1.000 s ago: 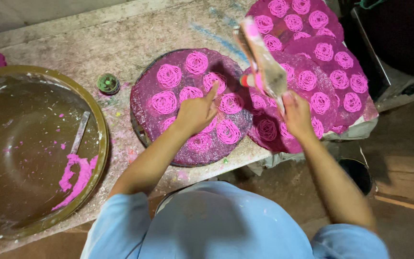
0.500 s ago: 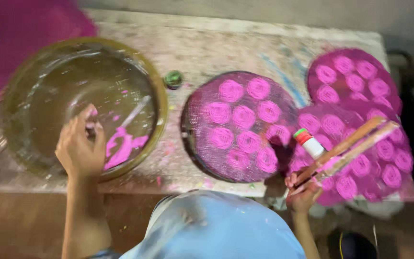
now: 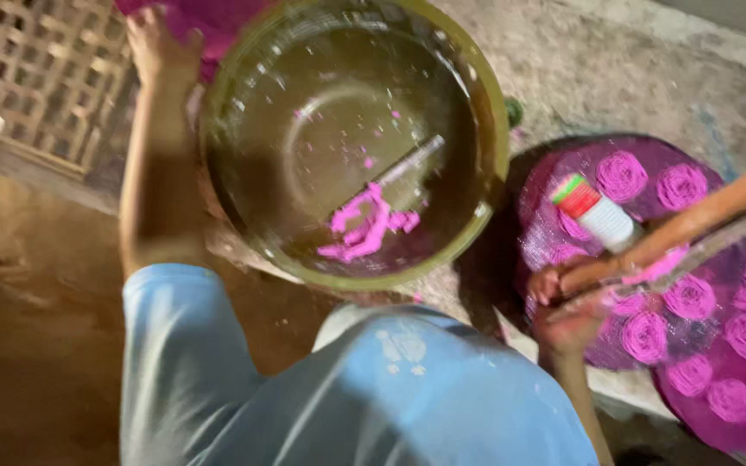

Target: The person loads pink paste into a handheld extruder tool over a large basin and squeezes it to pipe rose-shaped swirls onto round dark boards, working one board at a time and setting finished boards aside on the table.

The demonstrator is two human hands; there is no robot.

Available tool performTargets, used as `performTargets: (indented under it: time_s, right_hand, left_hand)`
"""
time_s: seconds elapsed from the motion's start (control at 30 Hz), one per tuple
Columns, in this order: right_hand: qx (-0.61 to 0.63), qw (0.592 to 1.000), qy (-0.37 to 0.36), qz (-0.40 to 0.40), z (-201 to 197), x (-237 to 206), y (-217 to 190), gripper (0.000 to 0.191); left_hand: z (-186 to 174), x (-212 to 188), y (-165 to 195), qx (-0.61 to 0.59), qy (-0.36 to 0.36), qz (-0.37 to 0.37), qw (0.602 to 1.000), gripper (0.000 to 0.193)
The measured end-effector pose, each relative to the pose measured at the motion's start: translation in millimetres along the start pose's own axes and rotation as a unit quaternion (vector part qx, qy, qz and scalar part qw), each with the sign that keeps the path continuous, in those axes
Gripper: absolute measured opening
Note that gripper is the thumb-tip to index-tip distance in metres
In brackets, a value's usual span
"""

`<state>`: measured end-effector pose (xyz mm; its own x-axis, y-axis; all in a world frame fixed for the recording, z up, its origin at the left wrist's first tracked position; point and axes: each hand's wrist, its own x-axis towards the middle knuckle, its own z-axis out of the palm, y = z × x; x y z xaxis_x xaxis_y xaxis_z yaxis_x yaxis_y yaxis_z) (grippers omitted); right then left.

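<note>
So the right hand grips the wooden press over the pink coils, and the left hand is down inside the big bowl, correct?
Not quite. The head view shows the left hand outside the big bowl, up past its far rim by the pink material. The right hand does grip the wooden press over the pink coils.

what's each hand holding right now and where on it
The right hand grips the near end of a wooden press with a small bottle on it. The left hand reaches to pink stuff; any grip there cannot be told.
</note>
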<state>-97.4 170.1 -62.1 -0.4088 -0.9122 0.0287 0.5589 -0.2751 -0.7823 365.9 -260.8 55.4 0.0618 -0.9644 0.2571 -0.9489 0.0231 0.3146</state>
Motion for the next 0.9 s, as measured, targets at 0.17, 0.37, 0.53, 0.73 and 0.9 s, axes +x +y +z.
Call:
performTargets:
  time_s: [0.17,0.37,0.53,0.73,0.9]
  right_hand:
    - [-0.115,0.988,0.054,-0.094,22.3,0.5,1.7,0.061]
    - [-0.062,0.989,0.073,-0.112,26.4,-1.7,-6.9,0.060]
    - [-0.159,0.956,0.151,-0.197,15.3,-17.3,-38.5,0.064]
    - [-0.205,0.910,0.224,-0.283,0.9,-62.5,-93.6,0.066]
    - [-0.247,0.847,0.292,-0.368,-18.6,-101.3,-131.4,0.067]
  left_hand:
    - [17.7,38.0,3.9,-0.018,-0.191,-0.174,0.966,0.117]
    - [35.3,47.2,11.5,0.290,-0.229,-0.049,0.928,0.122]
    - [42.0,47.1,15.0,0.170,-0.072,-0.059,0.981,0.133]
    - [50.0,40.9,27.1,0.190,-0.131,0.356,0.905,0.066]
    - [54.0,20.9,36.1,0.130,-0.189,0.263,0.937,0.055]
